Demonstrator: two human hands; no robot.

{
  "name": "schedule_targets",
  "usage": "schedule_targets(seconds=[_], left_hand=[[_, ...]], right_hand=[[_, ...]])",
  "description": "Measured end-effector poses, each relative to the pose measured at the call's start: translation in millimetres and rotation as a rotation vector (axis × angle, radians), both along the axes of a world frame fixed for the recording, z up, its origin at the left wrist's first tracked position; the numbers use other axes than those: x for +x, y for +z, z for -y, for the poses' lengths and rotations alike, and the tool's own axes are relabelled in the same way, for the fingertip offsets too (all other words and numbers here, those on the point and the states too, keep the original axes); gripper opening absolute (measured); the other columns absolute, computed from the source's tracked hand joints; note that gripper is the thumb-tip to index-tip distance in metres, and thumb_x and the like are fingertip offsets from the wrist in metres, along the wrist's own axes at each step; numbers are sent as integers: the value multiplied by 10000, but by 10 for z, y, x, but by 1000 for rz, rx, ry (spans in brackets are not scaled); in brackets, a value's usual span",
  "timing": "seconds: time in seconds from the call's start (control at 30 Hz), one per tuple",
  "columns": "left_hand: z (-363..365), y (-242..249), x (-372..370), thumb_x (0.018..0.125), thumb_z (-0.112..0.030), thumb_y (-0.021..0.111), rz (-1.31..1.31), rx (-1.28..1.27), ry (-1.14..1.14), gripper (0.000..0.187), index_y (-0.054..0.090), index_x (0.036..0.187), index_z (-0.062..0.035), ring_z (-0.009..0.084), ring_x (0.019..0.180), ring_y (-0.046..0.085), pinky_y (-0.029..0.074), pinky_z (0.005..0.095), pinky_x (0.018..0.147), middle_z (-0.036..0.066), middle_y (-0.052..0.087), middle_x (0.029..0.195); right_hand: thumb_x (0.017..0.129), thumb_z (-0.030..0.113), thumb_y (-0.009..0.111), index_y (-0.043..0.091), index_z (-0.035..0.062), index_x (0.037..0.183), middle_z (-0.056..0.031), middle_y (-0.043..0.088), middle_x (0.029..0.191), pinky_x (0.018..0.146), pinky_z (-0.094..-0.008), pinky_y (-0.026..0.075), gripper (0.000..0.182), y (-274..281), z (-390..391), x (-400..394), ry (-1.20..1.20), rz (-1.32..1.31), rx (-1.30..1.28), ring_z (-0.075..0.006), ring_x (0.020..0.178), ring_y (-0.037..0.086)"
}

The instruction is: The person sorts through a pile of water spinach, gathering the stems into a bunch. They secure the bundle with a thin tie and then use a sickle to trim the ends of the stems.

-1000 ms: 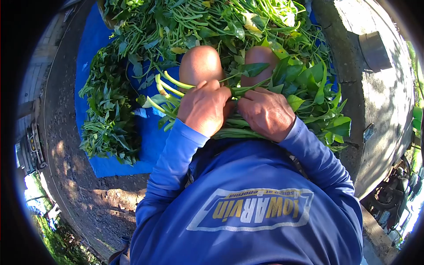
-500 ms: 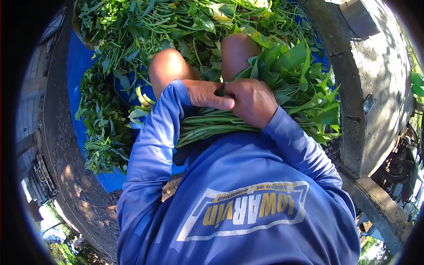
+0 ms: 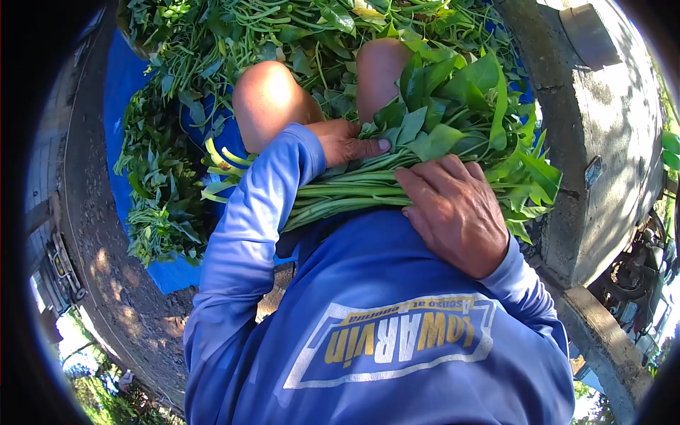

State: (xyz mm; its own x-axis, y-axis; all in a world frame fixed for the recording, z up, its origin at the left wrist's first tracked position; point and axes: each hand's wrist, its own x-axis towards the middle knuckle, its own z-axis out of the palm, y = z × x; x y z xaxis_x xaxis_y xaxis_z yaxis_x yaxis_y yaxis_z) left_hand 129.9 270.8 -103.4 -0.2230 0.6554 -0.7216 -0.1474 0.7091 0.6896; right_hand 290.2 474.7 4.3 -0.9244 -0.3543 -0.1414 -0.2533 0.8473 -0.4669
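Across my lap lies a bundle of long-stemmed leafy greens (image 3: pixel 354 193), its stems to the left and broad leaves to the right. My left hand (image 3: pixel 346 144) is closed on the upper side of the bundle, thumb pressed over the stems; its other fingers are mostly hidden. Lower right, my right hand (image 3: pixel 457 209) rests palm down on the bundle, fingers apart and slightly bent across the stems near the leaves. A few loose leaves (image 3: pixel 428 142) lie on top between the hands. Cut stem ends (image 3: pixel 225 159) stick out beside my left sleeve.
A large heap of greens (image 3: pixel 234 42) spreads beyond my knees. More greens (image 3: pixel 159 184) lie at left on a blue tarp (image 3: pixel 173 278). At right stands a concrete block (image 3: pixel 616 163), with a round metal piece (image 3: pixel 591 37) on it. Bare ground (image 3: pixel 106 304) runs along the left.
My right hand has come away from the left hand, moved down and right, and spread its fingers on the stems. My left hand has shifted slightly right. Loose leaves now show between them.
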Motion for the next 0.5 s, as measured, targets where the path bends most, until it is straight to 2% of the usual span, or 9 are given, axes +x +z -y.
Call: schedule_targets(seconds=[0.03, 0.13, 0.17, 0.23, 0.33, 0.47, 0.5], left_hand=[[-24, 91, -20, 920, -803, 611, -2, -31, -51, 872, 710, 1343, -46, 299, 1183, 694, 488, 390, 1071, 150, 761, 1238], [-142, 178, -85, 982, -704, 614, -225, -205, -284, 750, 711, 1352, -59, 311, 1197, 683, 484, 401, 1076, 160, 754, 1254], [-211, 227, -152, 970, -712, 623, -226, -190, -353, 781, 693, 1368, -43, 307, 1185, 685, 489, 407, 1064, 173, 750, 1246], [-311, 303, -251, 948, -729, 640, -219, -162, -484, 846, 657, 1399, -13, 300, 1161, 691, 498, 418, 1038, 199, 744, 1231], [-172, -86, -109, 972, -684, 630, -108, 244, -213, 801, 641, 1430, -26, 289, 1196, 670, 477, 406, 1074, 186, 724, 1287], [-156, -131, -83, 982, -629, 670, -52, 196, -181, 762, 612, 1478, -54, 256, 1267, 630, 444, 379, 1129, 156, 689, 1374], [-157, -108, -90, 980, -629, 673, -7, 179, -170, 766, 607, 1483, -56, 253, 1283, 619, 441, 378, 1135, 153, 682, 1386]], right_hand=[[793, 129, 800, 642, -11, 1340, -149, 660, 1186, 982, -454, 500, 586, 18, 22, 26, -16, 21, 29, -336, 1099, 614], [784, 129, 791, 623, -18, 1367, -154, 639, 1152, 967, -459, 508, 624, -146, 30, 8, -49, -22, -26, -346, 1075, 610], [772, 141, 784, 604, -24, 1389, -161, 621, 1121, 956, -461, 514, 663, -215, 8, -14, -27, -3, -51, -356, 1080, 609], [765, 147, 780, 635, -21, 1338, -162, 619, 1115, 947, -457, 519, 615, -254, -7, -25, -35, -11, -62, -356, 1081, 610], [755, 150, 780, 679, -15, 1242, -162, 625, 1123, 950, -451, 520, 524, -164, 32, -57, 7, 57, 44, -352, 1098, 612], [745, 156, 791, 714, -3, 1129, -156, 641, 1141, 973, -445, 510, 423, -117, 26, -124, 79, 6, 84, -339, 1111, 613], [745, 156, 794, 712, -1, 1139, -154, 642, 1152, 977, -448, 506, 432, -112, 27, -125, 65, 13, 91, -337, 1113, 610]])
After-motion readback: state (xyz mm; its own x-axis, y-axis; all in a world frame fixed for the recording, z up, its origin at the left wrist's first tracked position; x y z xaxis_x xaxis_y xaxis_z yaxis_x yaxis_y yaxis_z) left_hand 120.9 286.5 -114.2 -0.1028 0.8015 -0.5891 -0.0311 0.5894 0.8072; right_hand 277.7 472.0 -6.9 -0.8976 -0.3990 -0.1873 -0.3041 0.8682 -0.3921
